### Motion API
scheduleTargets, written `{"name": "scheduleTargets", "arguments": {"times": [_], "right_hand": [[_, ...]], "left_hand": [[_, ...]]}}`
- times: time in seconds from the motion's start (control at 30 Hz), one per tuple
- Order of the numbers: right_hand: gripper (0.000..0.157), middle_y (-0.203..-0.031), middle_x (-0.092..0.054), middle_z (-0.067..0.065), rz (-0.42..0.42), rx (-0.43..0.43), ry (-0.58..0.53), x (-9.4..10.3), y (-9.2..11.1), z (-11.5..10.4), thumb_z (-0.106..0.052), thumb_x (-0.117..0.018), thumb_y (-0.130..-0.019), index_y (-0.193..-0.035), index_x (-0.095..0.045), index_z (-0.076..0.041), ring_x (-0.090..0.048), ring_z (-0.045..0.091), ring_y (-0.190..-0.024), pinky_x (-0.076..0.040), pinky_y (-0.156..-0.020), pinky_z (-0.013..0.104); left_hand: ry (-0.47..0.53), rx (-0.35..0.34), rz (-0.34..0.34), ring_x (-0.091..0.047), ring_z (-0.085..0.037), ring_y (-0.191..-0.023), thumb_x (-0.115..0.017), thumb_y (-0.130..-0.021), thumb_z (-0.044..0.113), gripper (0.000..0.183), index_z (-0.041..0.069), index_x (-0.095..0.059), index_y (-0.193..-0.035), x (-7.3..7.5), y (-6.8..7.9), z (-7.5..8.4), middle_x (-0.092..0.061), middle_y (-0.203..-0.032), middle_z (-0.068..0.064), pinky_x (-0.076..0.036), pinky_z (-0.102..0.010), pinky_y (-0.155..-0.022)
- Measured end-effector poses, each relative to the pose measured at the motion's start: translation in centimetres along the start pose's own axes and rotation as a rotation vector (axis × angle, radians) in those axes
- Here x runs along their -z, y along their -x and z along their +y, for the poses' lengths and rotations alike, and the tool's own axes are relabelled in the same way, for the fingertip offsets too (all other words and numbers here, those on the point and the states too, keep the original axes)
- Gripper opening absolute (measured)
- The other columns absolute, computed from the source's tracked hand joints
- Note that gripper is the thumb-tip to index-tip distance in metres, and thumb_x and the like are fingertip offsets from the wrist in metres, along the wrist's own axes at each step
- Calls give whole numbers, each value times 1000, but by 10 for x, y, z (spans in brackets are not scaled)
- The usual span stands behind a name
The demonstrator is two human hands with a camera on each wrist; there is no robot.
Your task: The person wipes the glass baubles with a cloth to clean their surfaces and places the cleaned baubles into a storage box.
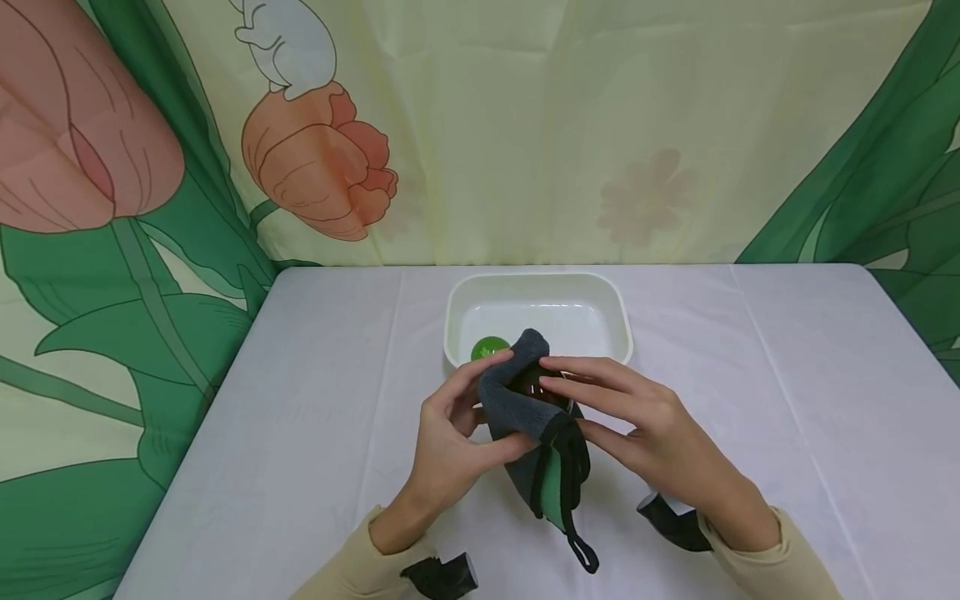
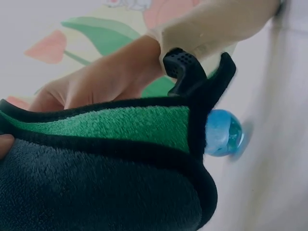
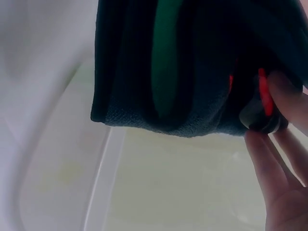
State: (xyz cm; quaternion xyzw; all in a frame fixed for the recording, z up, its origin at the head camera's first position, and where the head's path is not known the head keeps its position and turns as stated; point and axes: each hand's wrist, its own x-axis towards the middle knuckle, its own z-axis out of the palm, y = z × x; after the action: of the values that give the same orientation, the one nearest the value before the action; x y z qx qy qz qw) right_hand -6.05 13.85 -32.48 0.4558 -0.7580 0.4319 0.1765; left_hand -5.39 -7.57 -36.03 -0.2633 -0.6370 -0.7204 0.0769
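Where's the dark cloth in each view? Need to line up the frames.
Head: cloth just below centre, between left hand and right hand.
Left wrist: cloth fills lower left.
Right wrist: cloth across the top, centre to right.
Shared landmark: its green side, visible in all three.

One black-edged cloth (image 1: 517,410), one dark glossy object (image 1: 534,386), one white tub (image 1: 558,321), two rounded objects: one green (image 1: 489,347), one blue (image 2: 220,132).
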Motion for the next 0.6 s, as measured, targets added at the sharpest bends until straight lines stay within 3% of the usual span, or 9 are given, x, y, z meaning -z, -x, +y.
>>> {"name": "scheduleTargets", "arguments": {"times": [0.07,0.1,0.2,0.3,0.33,0.4,0.47,0.6], "right_hand": [[43,-125,-54,14,4,-38,11,-1,1,0,-30,-53,-92,-122,-58,-1,-54,23,-113,-44,-89,19],[43,-125,-55,12,8,-62,16,-1,3,1,-27,-59,-89,-124,-57,-2,-55,21,-111,-45,-87,20],[52,-123,-57,6,16,-154,7,-3,6,2,-12,-73,-79,-127,-55,-5,-60,16,-104,-48,-82,22],[69,-122,-58,2,6,-209,-16,-4,9,4,8,-76,-66,-129,-53,-8,-61,14,-100,-50,-80,23],[70,-123,-57,2,-4,-215,-27,-4,9,4,8,-76,-66,-129,-52,-8,-61,14,-101,-50,-80,23],[69,-126,-55,3,-24,-200,-36,-2,8,5,5,-77,-68,-131,-50,-7,-59,15,-105,-49,-82,23],[60,-129,-52,6,-35,-164,-22,-1,6,4,-9,-74,-76,-131,-50,-6,-56,18,-110,-46,-87,22],[45,-131,-50,12,-30,-68,30,0,2,2,-30,-56,-90,-127,-55,-4,-51,21,-116,-43,-90,19]], "left_hand": [[1,3,3,-58,-30,-97,-74,-68,-10,67,6,-50,-129,0,0,0,-55,-121,-13,-53,-41,-72],[2,4,3,-58,-30,-97,-74,-68,-10,67,6,-50,-129,0,0,0,-55,-121,-13,-53,-41,-73],[17,10,1,-58,-30,-97,-74,-68,-10,68,6,-50,-129,0,0,1,-55,-121,-13,-53,-41,-73],[39,20,-1,-58,-30,-97,-74,-67,-11,67,6,-51,-128,1,0,0,-55,-120,-13,-53,-41,-73],[46,21,1,-58,-31,-97,-74,-67,-11,67,5,-51,-127,2,0,-1,-55,-120,-14,-53,-41,-73],[55,15,6,-58,-31,-97,-74,-67,-12,67,4,-51,-127,3,-1,-1,-56,-119,-15,-53,-41,-73],[59,9,14,-58,-31,-97,-73,-67,-12,66,3,-51,-127,4,-1,-1,-57,-118,-16,-53,-41,-72],[64,0,21,-59,-31,-98,-73,-67,-13,65,1,-50,-126,4,-2,1,-56,-118,-17,-53,-41,-73]]}}
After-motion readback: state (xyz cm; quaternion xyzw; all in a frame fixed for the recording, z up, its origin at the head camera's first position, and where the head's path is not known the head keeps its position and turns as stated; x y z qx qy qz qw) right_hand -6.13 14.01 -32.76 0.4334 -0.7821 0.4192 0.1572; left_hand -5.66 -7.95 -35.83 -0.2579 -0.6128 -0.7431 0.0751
